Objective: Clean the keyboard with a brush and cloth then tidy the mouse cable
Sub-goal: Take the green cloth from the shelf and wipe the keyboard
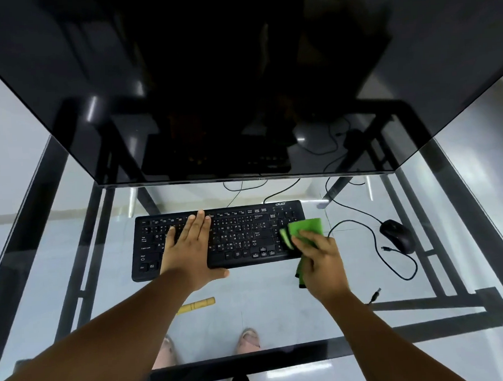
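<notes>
One dark monitor (237, 82) looms at the back of one glass desk (57, 261), its lower edge just behind the keyboard. The desk's clear top rests on a black frame, and a pale tiled floor shows through it.

One black keyboard (238, 235) lies flat on the glass, centred below the monitor. The left hand (189, 250) lies palm-down on the keyboard's left half, fingers straight and close together over the keys, thumb stretched out along the keyboard's near edge; it holds nothing. The right hand (322, 262) sits at the keyboard's right end, fingers curled round one green cloth (304, 229). The cloth's upper part spreads over the keyboard's rightmost keys beyond the fingertips, and a fold hangs off below the hand, past the keyboard's near right corner.

One black mouse (397, 234) sits on the glass well right of the keyboard, its cable (374, 241) looping between them and curling nearer the desk's front. One brush (197, 305) with a yellow handle lies on the glass near the keyboard's front edge, partly hidden by the left forearm.
</notes>
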`<state>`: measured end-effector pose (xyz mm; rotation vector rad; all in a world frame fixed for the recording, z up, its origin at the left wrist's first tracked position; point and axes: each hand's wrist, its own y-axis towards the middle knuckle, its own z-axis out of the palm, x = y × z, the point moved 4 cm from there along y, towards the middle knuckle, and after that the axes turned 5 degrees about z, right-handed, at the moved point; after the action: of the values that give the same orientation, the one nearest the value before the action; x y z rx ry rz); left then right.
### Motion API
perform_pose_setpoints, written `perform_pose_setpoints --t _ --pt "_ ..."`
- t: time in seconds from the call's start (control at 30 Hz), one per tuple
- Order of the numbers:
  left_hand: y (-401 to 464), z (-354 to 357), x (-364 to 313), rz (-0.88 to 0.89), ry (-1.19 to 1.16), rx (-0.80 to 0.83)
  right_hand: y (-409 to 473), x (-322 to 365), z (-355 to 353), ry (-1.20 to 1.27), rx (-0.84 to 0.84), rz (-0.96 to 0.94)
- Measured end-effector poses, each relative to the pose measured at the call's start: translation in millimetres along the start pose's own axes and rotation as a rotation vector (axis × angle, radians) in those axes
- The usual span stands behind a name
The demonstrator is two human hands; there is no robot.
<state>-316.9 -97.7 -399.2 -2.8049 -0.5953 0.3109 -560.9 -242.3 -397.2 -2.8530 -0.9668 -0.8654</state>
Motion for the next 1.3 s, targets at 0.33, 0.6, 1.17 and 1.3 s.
perform_pose_setpoints --t 0.33,0.6,1.17,1.3 --pt "-24.3 0.6 42.3 -0.053 -0.004 -0.013 -3.0 -5.6 -5.2 -0.073 0.010 -0.138" --pt "-41.9 -0.7 72.6 -0.085 -0.001 -0.010 -0.6 101.7 49.2 0.000 0.329 -0.526" --pt "-54.7 5.2 87.8 -0.070 0.011 0.007 -4.0 32.2 18.4 -0.291 0.299 -0.415" --pt "-52.6 8.9 79.7 -0.077 -0.027 -0.079 -5.1 7.8 -2.5 -0.215 0.279 -0.276"
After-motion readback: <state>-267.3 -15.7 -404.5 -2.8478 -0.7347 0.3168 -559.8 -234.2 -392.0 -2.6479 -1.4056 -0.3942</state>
